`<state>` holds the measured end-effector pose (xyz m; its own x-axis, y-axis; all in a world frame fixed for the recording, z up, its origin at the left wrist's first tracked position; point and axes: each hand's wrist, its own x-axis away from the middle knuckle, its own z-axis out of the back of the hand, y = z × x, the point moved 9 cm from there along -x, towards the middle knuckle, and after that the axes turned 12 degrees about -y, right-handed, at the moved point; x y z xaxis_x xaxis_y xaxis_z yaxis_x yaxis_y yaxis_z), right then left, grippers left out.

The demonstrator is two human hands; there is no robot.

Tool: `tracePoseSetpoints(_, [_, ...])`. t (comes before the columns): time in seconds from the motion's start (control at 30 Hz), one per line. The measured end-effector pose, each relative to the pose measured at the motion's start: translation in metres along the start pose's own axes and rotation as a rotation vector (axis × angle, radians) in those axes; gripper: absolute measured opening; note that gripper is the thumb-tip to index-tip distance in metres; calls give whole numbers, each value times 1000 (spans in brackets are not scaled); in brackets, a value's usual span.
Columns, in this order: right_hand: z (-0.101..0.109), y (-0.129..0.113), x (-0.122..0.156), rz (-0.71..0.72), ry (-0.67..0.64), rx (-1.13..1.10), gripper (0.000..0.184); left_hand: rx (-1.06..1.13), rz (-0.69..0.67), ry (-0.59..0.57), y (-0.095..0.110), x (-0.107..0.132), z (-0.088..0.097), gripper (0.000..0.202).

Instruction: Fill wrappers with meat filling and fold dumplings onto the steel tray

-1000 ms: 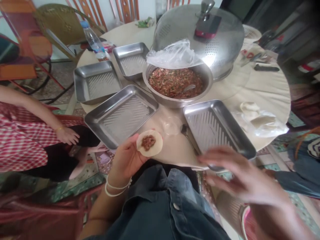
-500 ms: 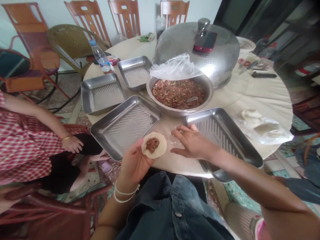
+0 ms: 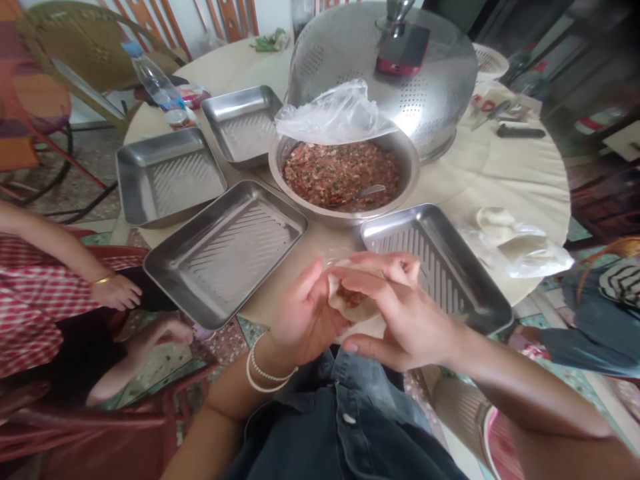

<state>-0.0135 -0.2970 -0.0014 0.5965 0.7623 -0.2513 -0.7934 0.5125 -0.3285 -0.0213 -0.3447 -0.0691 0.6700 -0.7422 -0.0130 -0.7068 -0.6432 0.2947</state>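
Note:
A round dumpling wrapper with minced meat filling on it rests in my left hand, which is cupped around its left side. My right hand reaches over from the right, its fingers curled on the wrapper's upper edge and its thumb below. The wrapper is bent up around the filling and partly hidden by the right fingers. Beyond my hands stands a wide metal bowl of meat filling with a spoon in it. A clear plastic bag covers its back rim.
Metal trays flank my hands; two more lie farther left. A large perforated metal cover with a phone on it stands behind. Bagged wrappers lie right. Another person's hand is at left.
My right hand has moved left from the table onto the wrapper, which was lying flat and is now bent upward. The view has shifted, so the table sits farther left and higher.

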Motion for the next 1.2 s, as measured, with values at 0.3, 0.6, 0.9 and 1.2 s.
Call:
tracePoseSetpoints(0.3, [6, -19, 24, 113, 91, 91, 36, -11, -80, 138, 17, 8, 6, 68])
tracePoseSetpoints(0.6, [25, -6, 53, 61, 195, 169, 19, -12, 27, 84, 4, 4, 4, 63])
tracePoseSetpoints(0.9, [20, -4, 63, -16, 284, 451, 24, 9, 140, -9, -16, -3, -4, 59])
tracePoseSetpoints(1.2, [21, -9, 64, 38, 300, 476, 18, -35, 161, 7, -21, -2, 0, 60])
